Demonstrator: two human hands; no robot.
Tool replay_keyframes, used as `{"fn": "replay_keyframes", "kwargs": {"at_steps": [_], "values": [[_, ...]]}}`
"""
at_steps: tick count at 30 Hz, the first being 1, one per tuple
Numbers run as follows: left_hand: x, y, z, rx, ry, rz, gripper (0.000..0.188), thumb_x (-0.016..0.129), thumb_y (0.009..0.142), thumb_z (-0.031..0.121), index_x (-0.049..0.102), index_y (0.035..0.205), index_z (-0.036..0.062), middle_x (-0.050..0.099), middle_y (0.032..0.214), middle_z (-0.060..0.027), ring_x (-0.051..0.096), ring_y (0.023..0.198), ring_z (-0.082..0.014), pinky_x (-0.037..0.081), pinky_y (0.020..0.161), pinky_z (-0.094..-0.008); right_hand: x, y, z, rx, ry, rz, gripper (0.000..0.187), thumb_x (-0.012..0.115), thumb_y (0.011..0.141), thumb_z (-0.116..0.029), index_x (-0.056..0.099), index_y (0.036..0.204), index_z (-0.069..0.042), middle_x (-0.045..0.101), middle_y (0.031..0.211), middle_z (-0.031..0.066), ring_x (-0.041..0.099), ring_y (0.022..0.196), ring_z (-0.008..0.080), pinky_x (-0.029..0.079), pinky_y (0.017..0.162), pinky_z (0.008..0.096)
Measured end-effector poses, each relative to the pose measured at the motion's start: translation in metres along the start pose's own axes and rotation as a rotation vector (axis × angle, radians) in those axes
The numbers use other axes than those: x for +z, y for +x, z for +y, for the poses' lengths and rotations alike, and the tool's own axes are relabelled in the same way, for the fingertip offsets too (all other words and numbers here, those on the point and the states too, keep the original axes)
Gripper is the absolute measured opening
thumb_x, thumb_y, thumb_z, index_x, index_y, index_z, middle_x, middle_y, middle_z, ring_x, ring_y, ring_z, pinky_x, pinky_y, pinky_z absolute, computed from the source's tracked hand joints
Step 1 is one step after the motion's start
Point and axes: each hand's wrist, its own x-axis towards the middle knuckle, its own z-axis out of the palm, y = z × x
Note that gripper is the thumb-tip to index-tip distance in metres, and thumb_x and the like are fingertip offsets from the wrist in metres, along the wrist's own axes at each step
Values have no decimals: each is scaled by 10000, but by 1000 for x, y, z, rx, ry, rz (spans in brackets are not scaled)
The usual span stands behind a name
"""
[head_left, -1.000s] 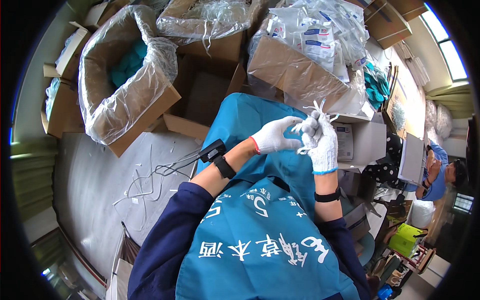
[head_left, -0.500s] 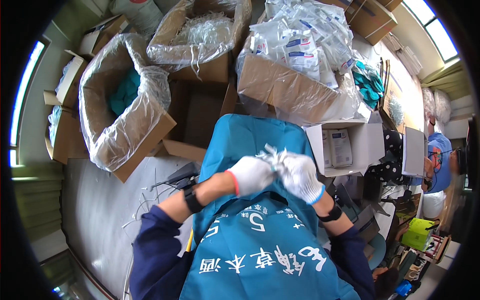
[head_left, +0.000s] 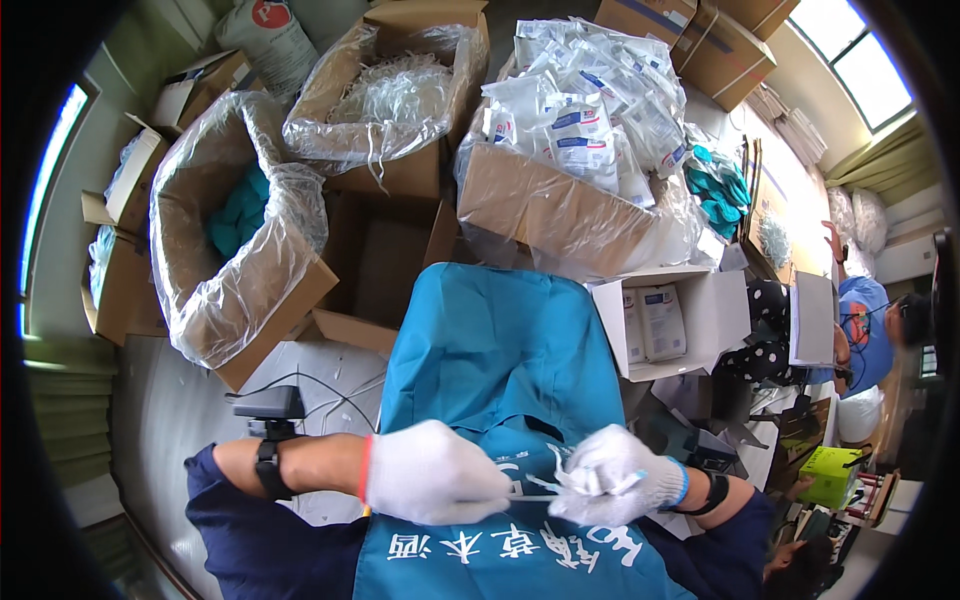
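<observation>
In the white knitted glove with a red cuff, my left hand [head_left: 432, 472] is closed, pinching one end of a thin white strand [head_left: 532, 498]. That strand runs taut across to my right hand [head_left: 618, 468], whose white glove has a blue cuff. Its fingers are curled round a loose bunch of white strips [head_left: 590, 480], with several ends sticking out. Both hands are low over the teal apron [head_left: 500, 340] on my lap, a short gap apart. What exactly the strips are cannot be made out.
Ahead stand a lined carton [head_left: 290, 255] with teal cloth inside, another holding clear strips [head_left: 395, 90], and a carton heaped with white packets [head_left: 590, 130]. An open brown carton [head_left: 385, 240] sits between them. At right are a white box [head_left: 720, 310] with packets and a co-worker in blue [head_left: 868, 330].
Both hands have come down toward me and moved apart. A single strand now stretches between them, where earlier they were together at the bunch.
</observation>
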Motion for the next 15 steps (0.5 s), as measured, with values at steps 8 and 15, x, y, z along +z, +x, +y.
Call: {"fn": "replay_keyframes", "kwargs": {"at_steps": [8, 15], "values": [[-15, -24, -14, -179, -169, -118, 151, 578, 974, 166, 634, 964, 26, 590, 773, -134, 628, 705, -312, 518, 624, -381, -16, -8, 4, 35, -90, 59, 231, 788, 817, -138, 668, 646, -39, 613, 592, 118, 605, 515, 284, 464, 479, 338], [-53, -93, -79, -96, -30, 326, 267, 567, 902, 177, 514, 672, 52, 483, 559, -52, 506, 489, -191, 377, 453, -300, -39, -39, 35, 448, 839, 595, 288, 677, 891, -173, 564, 1081, 12, 617, 887, 77, 609, 753, 194, 482, 744, 320]]}}
